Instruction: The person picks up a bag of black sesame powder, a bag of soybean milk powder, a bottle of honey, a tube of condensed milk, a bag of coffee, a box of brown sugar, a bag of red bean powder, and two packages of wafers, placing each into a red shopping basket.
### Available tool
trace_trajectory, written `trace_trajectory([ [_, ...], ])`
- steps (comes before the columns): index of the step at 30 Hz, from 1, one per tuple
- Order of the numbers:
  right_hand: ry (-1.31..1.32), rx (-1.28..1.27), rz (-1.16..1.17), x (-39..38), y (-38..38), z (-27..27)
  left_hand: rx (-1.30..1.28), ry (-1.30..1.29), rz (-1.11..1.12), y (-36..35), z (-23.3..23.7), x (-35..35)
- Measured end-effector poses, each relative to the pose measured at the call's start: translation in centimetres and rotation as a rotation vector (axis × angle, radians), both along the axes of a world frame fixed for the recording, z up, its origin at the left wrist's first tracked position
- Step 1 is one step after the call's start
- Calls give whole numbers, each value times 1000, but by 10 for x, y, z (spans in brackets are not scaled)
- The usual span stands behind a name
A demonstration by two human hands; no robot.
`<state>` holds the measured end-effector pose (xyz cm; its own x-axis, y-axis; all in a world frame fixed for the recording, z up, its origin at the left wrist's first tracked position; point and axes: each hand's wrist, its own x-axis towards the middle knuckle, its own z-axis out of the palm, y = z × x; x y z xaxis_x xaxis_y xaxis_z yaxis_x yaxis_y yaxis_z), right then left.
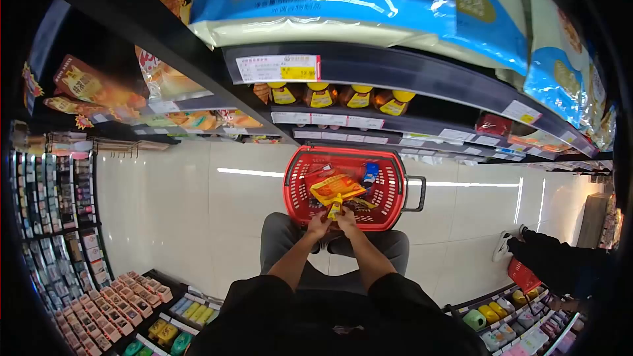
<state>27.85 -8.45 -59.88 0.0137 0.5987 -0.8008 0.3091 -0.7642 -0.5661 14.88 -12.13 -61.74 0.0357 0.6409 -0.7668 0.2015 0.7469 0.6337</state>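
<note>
Between my two hands is a small honey bottle [335, 208] with a yellow cap and a yellow label. My left hand [319, 225] grips it from the left, and my right hand [347, 219] closes on its right side. Both hands are over the near rim of a red shopping basket [291, 191]. Inside the basket, an orange-yellow packet [337, 188] lies beyond the bottle. A blue item [370, 175] rests at the basket's right side, and a dark packet [362, 204] is partly hidden near my right hand.
Ahead, a shelf [422, 69] carries large blue-and-white bags [343, 0] above a row of amber bottles [320, 97] with yellow caps. Pale floor tiles [244, 158] surround the basket. Another person [550, 254] in dark clothes is at the right. Stocked racks [59, 198] stand at the left.
</note>
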Motion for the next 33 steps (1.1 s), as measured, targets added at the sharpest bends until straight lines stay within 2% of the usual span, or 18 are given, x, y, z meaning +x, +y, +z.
trace_trajectory([
  [1,4,-17,4,0,-6,-9,-17,4,4,-6,-4,1],
  [3,52,21,-164,1,-10,-13,212,291,-140,-6,-4,7],
  [4,-14,34,-179,-3,-8,4,109,252,-125,10,44,12],
  [7,-53,78,-136,-5,-14,12,145,306,62,1,42,17],
  [9,8,114,-156,-4,-32,-13,166,269,40,-4,55,13],
  [11,-277,397,9,-6,-38,-17,201,234,19,-3,63,9],
  [12,-179,251,-88,-4,-17,21,214,276,-22,0,61,8],
  [13,-194,354,-157,-4,8,54,227,317,-63,3,59,7],
  [14,-280,409,-152,4,28,48,269,207,21,19,62,8],
  [15,-401,711,-152,11,56,47,301,94,101,41,67,11],
  [16,-194,732,-240,22,88,53,412,36,111,68,89,17],
  [18,-175,791,-326,32,155,88,658,10,46,131,113,24],
  [20,-170,938,-358,35,203,115,673,-9,15,184,143,36],
  [21,-380,1016,-67,45,220,108,735,16,41,205,132,44],
  [23,-299,964,-73,47,242,112,809,34,70,237,131,54],
  [25,-249,1036,82,49,248,108,685,272,-200,252,154,54],
  [29,-124,932,17,43,234,133,548,139,-227,262,125,59],
  [33,-370,1082,157,53,206,134,696,-33,-159,240,142,53],
])
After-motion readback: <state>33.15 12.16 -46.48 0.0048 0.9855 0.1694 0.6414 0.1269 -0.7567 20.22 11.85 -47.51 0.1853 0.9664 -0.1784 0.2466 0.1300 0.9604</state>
